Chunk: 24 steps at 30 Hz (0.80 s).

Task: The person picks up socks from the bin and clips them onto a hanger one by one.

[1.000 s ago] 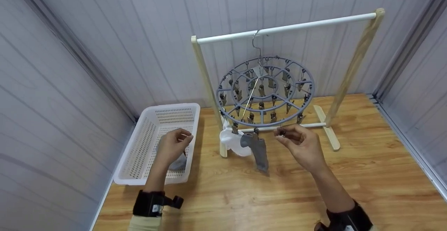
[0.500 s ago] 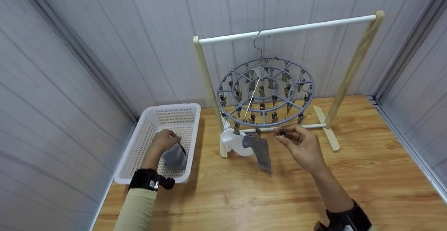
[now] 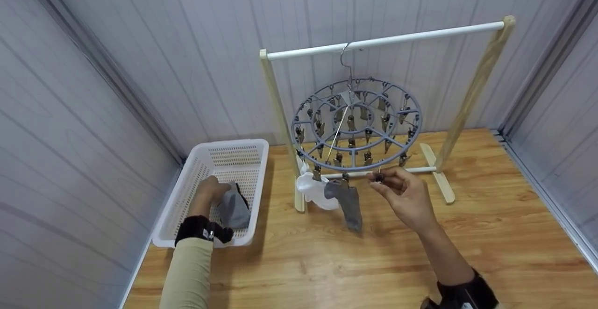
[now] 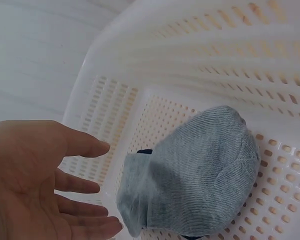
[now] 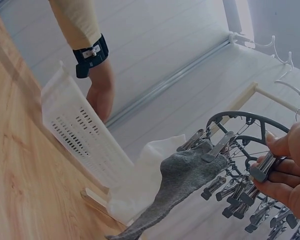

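Observation:
My left hand point(image 3: 216, 193) is inside the white basket point(image 3: 187, 192), open, with its fingers spread just beside a light grey sock point(image 3: 233, 211) lying on the basket floor. The left wrist view shows the hand point(image 4: 97, 190) close to the sock point(image 4: 195, 175) without gripping it. My right hand point(image 3: 380, 178) pinches a metal clip point(image 3: 377, 176) on the front rim of the round grey clip hanger point(image 3: 402, 143). A dark grey sock point(image 3: 350, 204) and a white sock point(image 3: 315, 192) hang from neighbouring clips. In the right wrist view my fingers point(image 5: 290, 170) squeeze the clip point(image 5: 262, 167).
The hanger hooks over a white rod point(image 3: 383, 40) on a wooden rack point(image 3: 472, 89), which stands on the wooden table point(image 3: 490, 234). Grey panel walls close in at left, back and right. The basket stands against the left wall.
My left hand has dropped from above the basket down into it, beside the grey sock. The right hand has stayed on the same clip.

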### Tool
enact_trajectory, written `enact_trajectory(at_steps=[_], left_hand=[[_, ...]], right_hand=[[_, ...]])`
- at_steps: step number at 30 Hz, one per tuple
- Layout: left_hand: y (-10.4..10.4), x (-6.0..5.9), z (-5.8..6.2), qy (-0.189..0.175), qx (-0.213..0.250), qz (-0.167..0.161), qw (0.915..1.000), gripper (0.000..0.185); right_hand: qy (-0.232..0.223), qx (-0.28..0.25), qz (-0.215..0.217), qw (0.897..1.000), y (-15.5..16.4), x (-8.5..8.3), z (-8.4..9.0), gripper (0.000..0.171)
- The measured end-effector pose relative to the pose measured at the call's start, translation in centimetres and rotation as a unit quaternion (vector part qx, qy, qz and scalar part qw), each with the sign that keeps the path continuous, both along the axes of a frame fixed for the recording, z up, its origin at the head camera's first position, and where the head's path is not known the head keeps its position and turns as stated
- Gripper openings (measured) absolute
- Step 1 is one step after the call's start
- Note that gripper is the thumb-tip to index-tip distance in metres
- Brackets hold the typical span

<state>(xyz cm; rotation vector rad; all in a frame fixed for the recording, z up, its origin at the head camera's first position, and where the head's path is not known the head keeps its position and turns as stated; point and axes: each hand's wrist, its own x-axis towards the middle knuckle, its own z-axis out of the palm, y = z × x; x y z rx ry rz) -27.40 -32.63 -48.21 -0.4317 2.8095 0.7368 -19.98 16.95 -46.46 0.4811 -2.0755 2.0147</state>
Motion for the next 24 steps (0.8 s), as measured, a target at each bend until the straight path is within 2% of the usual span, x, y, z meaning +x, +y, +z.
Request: enact_trajectory(at_steps=[8,16,22,24], left_hand=[[-0.7,-0.3,-0.5,-0.039,0.017,-0.003,0.9991,0.05],[-1.1,-0.3,-0.8,-0.014,0.042,0.012,0.999,0.032],[-1.6,-0.3,-1.0,-0.022,0.046,0.037,0.998,0.037],[-1.7,-0.2,-1.1,-0.031,0.065,0.051,0.9961,0.041]], right_hand=[[0.001,-0.008,0.001,1.0,0.2,0.0,0.1,0.022],[0.012,-0.015,0.003,1.0,0.3,-0.5,-0.3,0.022],[0.017,-0.015,0.002,1.0,0.3,-0.7,-0.6,0.023],[0.018,-0.015,0.002,1.0,0.3,-0.7,-0.6,0.022]])
